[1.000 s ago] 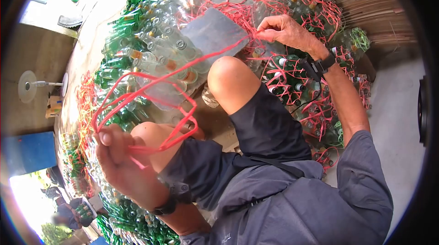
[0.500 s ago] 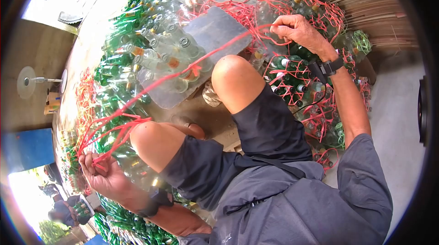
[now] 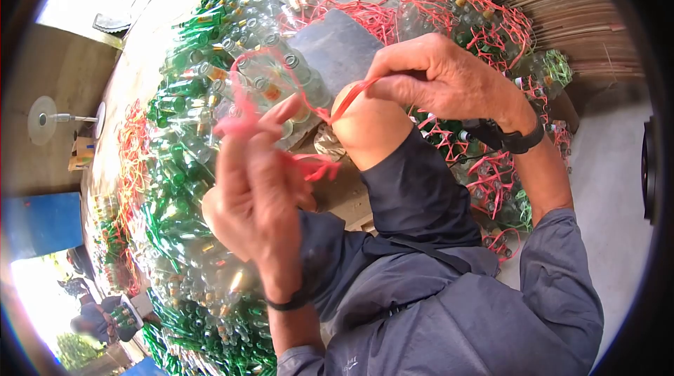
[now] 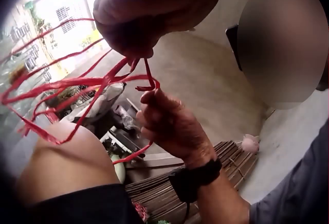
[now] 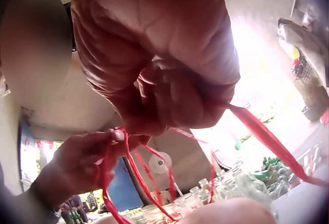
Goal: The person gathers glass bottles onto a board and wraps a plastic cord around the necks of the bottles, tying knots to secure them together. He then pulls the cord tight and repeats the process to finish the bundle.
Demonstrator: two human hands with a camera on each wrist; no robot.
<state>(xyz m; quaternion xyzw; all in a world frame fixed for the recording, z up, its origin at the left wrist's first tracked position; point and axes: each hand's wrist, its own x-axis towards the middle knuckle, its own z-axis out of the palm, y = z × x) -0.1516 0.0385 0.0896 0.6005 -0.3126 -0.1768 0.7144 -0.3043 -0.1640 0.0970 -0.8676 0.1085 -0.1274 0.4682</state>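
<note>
Red plastic string (image 3: 354, 95) runs between the two hands above the bent knees. My right hand (image 3: 449, 81) pinches it between thumb and forefinger, over the right knee. My left hand (image 3: 256, 197), blurred, is raised over the left knee with loops of the same string about its fingers. In the left wrist view, several strands hang from the curled fingers of the left hand (image 4: 154, 13), and the right hand (image 4: 172, 123) is close below. In the right wrist view, a flat strand leaves the right hand's grip, and the left hand (image 5: 82, 159) is just beyond it.
Green bottles (image 3: 186, 172) and clear glass bottles (image 3: 281, 74) are massed at the left and front. A grey sheet (image 3: 333, 42) lies before the knees. Netted bottles (image 3: 491, 172) stand at the right, near stacked flat brown sheets (image 3: 554, 11). A person (image 3: 105, 320) is at far left.
My left hand went out to the left with the string drawn long, then came back up toward the right hand. The right hand moved nearer my body, and the string between them is shorter.
</note>
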